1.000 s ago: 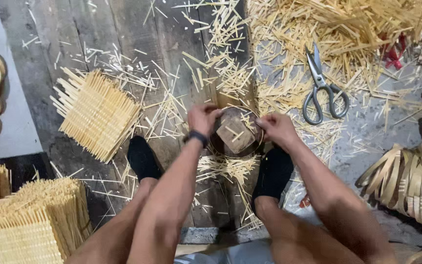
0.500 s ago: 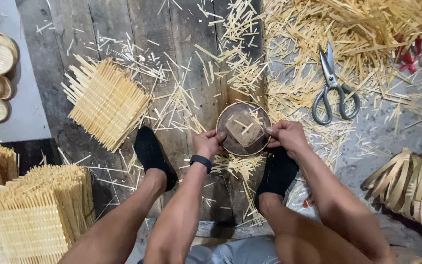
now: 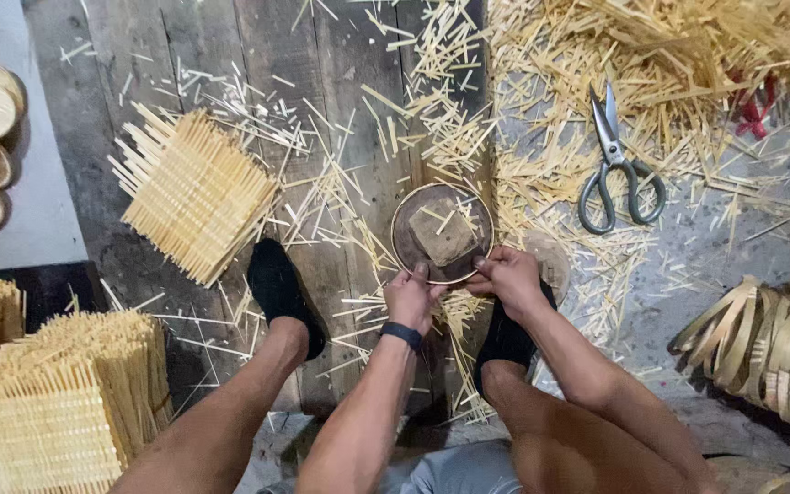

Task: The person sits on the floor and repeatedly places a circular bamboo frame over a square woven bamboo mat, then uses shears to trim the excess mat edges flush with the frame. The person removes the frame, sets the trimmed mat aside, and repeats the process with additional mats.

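Evenly lit, soft and fairly bright, with no glare. Brightest on the pale strips beyond the right hand (image 3: 507, 279); dimmer on the dark floor planks (image 3: 176, 55) beyond the left hand (image 3: 411, 297). Faint, short shadows under the forearms and beside the scissors (image 3: 616, 165). Sharp around both hands, slightly soft and stretched toward the corners, wide-angle bending at the edges.

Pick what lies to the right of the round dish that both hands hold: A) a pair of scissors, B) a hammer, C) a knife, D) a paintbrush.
A: a pair of scissors lies among the straw-coloured strips, right of the round dish that the left hand and right hand grip at its near rim.
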